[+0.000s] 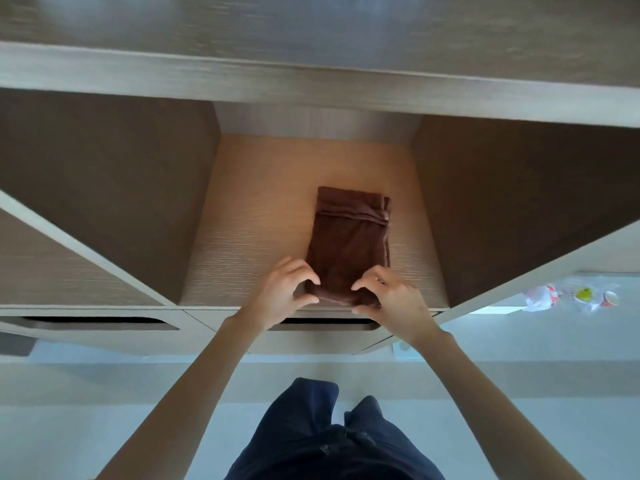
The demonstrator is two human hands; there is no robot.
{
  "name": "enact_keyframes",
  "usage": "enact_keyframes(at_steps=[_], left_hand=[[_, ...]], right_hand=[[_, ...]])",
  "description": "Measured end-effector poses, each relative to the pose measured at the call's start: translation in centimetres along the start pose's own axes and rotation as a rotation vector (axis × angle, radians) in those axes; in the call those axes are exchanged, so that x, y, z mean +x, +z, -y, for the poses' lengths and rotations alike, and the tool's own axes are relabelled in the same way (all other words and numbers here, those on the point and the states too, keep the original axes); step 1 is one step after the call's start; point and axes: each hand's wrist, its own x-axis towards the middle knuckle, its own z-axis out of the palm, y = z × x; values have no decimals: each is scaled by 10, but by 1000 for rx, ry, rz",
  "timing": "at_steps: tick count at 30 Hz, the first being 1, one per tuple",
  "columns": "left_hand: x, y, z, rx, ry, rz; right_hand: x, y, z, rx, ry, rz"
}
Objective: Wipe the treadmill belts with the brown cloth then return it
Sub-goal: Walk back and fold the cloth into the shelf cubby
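Observation:
A folded brown cloth [349,237] lies flat on the light wooden shelf floor [249,230] of an open cabinet compartment, its long side running away from me. My left hand [280,292] pinches the cloth's near left corner between thumb and fingers. My right hand [388,296] pinches the near right corner the same way. The cloth's near edge sits close to the shelf's front lip. No treadmill is in view.
Wooden side panels [138,188] wall the compartment on both sides, with a thick top board [311,84] above. Below the shelf are drawer fronts with cut-out slots [97,322]. Crumpled plastic wrappers [571,294] lie on the pale floor at right.

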Motion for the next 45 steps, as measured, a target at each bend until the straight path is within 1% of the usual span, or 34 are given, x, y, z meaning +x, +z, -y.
enact_keyframes(at_steps=[3, 5, 8, 10, 12, 16, 18, 21, 22, 24, 26, 27, 28, 29, 31, 32, 33, 35, 36, 38, 41, 43, 45], left_hand=[[5, -6, 1, -13, -31, 10], [9, -9, -1, -10, -79, -10], [15, -8, -5, 12, -130, -22], [18, -6, -6, 10, -190, -6], [20, -4, -6, 10, -219, 24], [13, -2, -4, 141, -64, 95], [9, -1, -4, 193, -51, 105], [9, -1, -8, 229, -43, 61], [9, -2, -9, 211, -46, 68], [9, -9, -9, 117, -98, 151], [9, -16, -9, -30, -200, 243], [10, -18, -9, -105, -240, 235], [13, -19, -10, -156, -277, 190], [18, -19, -13, -169, -316, 126], [28, -17, -17, -72, -391, 4], [32, -16, -18, 13, -410, -38], [35, -14, -20, 89, -401, -68], [40, -11, -23, 113, -284, -119], [41, -10, -23, 90, -200, -117], [42, -7, -21, 112, -72, -45], [43, -2, -14, 198, -43, 51], [45, -1, -12, 219, -43, 74], [46, -1, -10, 243, -47, 90]], right_hand=[[7, -4, -3, 62, 123, -46], [12, -8, -5, 91, 148, -69], [8, -12, -6, 125, 43, -24], [2, -8, -8, 54, -4, 31], [-3, -4, -9, -4, 1, 28], [-2, -3, -11, -10, -36, -5], [-1, -7, -13, 5, -35, -21], [1, -12, -13, 9, -43, -60], [1, -14, -13, 15, -43, -51], [-1, -22, -14, 91, -12, 21], [-2, -31, -20, 274, 42, 133], [-1, -36, -22, 360, 70, 151], [2, -38, -24, 408, 107, 114], [7, -39, -26, 416, 155, 31], [16, -37, -27, 364, 249, -148], [20, -36, -26, 330, 290, -190], [22, -34, -25, 281, 315, -208], [20, -31, -24, 211, 285, -233], [16, -30, -24, 215, 243, -245], [8, -29, -25, 211, 191, -225], [-3, -25, -25, 143, 240, -103], [-4, -22, -24, 112, 271, 3], [-2, -19, -22, 66, 295, 69]])
